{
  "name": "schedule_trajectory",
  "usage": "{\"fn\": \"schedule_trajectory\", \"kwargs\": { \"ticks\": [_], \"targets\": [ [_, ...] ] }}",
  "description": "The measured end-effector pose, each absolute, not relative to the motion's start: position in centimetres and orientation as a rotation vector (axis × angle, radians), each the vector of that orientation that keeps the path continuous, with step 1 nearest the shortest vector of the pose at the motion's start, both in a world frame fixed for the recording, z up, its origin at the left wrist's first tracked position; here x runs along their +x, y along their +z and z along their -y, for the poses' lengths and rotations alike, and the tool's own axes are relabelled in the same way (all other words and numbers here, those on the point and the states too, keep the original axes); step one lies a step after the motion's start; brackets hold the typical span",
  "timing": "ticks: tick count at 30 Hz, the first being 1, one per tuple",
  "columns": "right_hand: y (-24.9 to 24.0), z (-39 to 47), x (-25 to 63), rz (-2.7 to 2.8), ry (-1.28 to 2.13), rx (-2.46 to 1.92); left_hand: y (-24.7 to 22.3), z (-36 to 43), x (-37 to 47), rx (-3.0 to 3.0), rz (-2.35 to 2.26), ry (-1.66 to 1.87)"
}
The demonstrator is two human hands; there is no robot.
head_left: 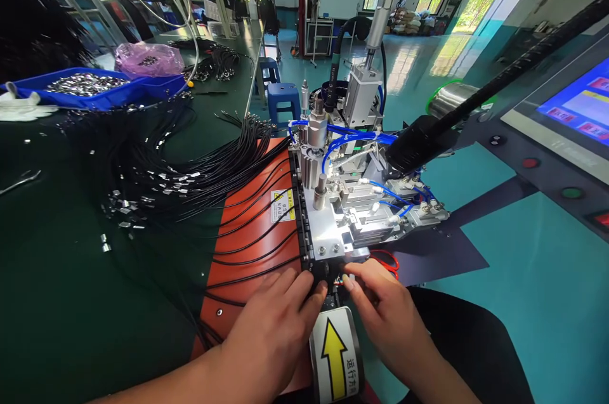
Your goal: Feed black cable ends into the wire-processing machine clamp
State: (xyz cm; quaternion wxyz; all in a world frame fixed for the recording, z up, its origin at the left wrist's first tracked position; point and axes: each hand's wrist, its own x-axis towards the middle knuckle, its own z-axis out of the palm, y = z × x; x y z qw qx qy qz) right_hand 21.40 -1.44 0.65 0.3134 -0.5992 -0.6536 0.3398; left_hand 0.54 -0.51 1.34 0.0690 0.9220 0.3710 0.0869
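My left hand (283,318) lies over the near edge of the orange plate (266,226), its fingers bent round something at the machine's track that I cannot make out. Across a small gap, my right hand (385,302) has thumb and index finger close together beside small coloured wire ends (339,280). Several black cables (257,258) run over the orange plate into the track along the metal machine (328,220). Just below both hands is a rounded cover with a yellow arrow (334,353) pointing away from me.
Bundled black cables (190,169) with metal ends lie on the dark green table (57,302). A blue tray (109,96) of metal parts stands at the back left. The control panel (537,156) is at the right, with a black hose (499,80) overhead.
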Motion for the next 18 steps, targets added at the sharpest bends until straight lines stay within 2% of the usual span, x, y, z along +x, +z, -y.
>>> {"fn": "schedule_trajectory", "kwargs": {
  "ticks": [18],
  "targets": [
    [-0.3,1.36,20.71,1.709,0.826,-1.587,1.09,0.53,0.59,2.787,-1.136,0.296]
  ]
}}
